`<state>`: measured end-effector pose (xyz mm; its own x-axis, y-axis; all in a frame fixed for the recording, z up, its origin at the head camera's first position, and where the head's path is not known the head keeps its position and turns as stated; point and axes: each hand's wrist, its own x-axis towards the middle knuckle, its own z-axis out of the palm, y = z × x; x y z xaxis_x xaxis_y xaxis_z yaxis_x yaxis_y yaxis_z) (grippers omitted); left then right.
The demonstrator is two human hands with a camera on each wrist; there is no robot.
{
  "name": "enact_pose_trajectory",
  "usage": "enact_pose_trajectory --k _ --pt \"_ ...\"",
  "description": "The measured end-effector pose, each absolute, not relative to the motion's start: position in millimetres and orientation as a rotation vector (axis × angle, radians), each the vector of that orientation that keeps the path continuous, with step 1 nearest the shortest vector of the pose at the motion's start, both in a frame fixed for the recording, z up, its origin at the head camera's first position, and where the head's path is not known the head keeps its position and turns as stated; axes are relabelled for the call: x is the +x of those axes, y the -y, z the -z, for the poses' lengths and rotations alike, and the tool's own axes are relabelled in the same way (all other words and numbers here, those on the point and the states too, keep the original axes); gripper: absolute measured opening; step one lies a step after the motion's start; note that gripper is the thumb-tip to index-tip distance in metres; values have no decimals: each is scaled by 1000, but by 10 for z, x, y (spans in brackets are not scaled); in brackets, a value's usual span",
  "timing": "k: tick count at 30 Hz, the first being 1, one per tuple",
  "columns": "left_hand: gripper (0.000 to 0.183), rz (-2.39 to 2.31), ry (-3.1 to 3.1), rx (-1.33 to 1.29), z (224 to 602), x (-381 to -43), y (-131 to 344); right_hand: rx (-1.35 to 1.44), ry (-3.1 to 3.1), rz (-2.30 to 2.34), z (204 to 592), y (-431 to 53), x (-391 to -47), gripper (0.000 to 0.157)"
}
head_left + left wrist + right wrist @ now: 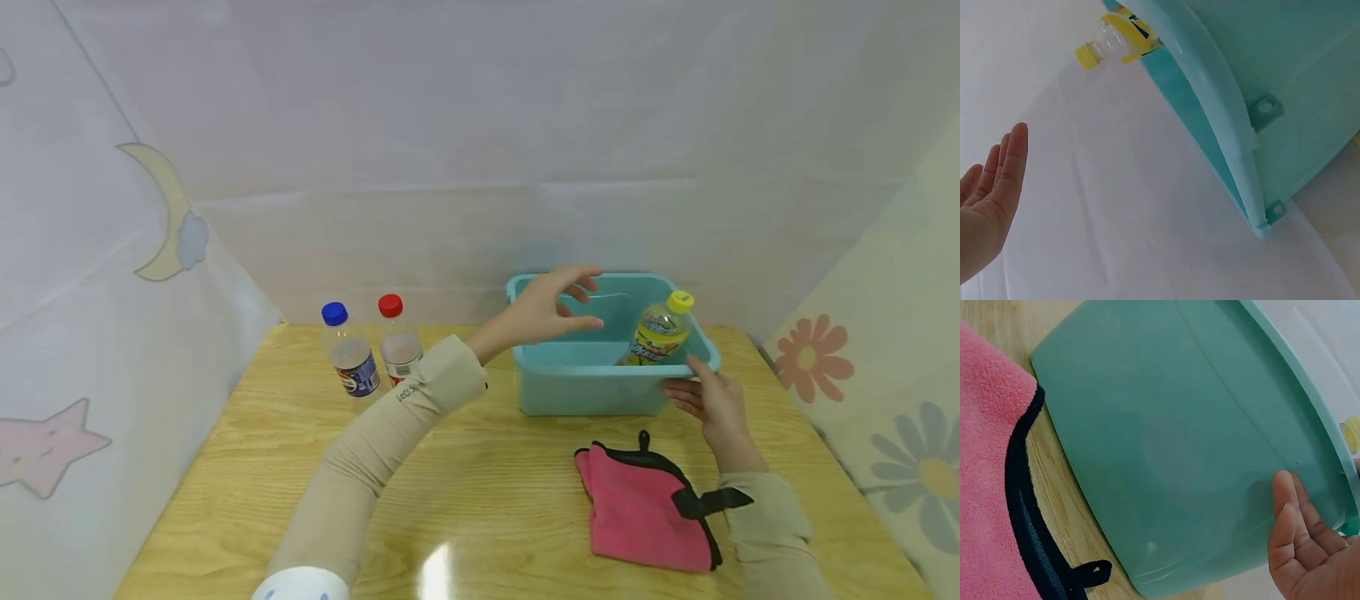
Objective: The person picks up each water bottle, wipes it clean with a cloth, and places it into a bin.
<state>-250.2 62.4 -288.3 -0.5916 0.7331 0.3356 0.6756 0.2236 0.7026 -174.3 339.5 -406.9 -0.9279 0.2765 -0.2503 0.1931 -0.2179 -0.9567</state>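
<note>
A light turquoise plastic bin [588,392] stands at the back right of the table. My right hand [718,407] grips its front right corner, thumb over the rim and fingers against the outer wall, as the right wrist view also shows. Inside the bin leans a clear bottle with a yellow cap and yellow label [660,335], its neck above the rim. Over the bin's left part hovers my left hand [546,310], fingers loosely spread and holding nothing. In the left wrist view, that hand [994,194] is apart from both bin and bottle.
Two clear bottles stand at the left, one blue-capped [352,360] and one red-capped [400,343], the latter partly behind my left sleeve. A folded pink cloth with black edging [641,521] lies before the bin. A pale sheet [420,150] hangs behind the wooden table [480,508].
</note>
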Motion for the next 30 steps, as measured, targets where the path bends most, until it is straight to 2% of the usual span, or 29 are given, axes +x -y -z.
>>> enact_pose_trajectory --k 1,3,4,7,8,10,11,18,21,26,30 --pt "67 -1331 -2401 1402 2901 -2467 -593 -535 1924 -2350 4140 -3456 -1767 41" --pt "66 -1336 -2402 1412 2946 -2405 -533 -548 1971 -2308 4213 -3523 -1787 49" --pt "66 -1342 -2404 1420 2971 -2377 -503 -517 1969 -2314 4306 -3598 -1812 46" --pt "64 -1364 -2424 1435 3048 -2305 -413 -493 2036 -2279 4516 -3797 -1870 60" --pt "63 -1364 -2441 1440 3073 -2284 -382 -527 2058 -2255 4564 -3840 -1876 68" --pt "63 -1369 -2472 1453 3121 -2241 -319 -529 2069 -2227 4761 -3991 -1930 72" --pt "62 -1365 -2488 1458 3147 -2223 -288 -561 2115 -2179 4817 -4033 -1940 79" --pt "62 -1351 -2599 1459 3329 -2116 -94 -406 2267 -2025 5229 -4297 -1859 60" --pt "60 -1367 -2635 1450 3405 -2062 -14 -375 2424 -1885 5109 -4165 -1673 58" --pt "58 -1372 -2674 1441 3541 -1990 108 -232 2736 -1590 4494 -3685 -1250 60" --pt "56 -1393 -2676 1443 3627 -1937 203 -123 2850 -1375 4227 -3402 -1019 52"
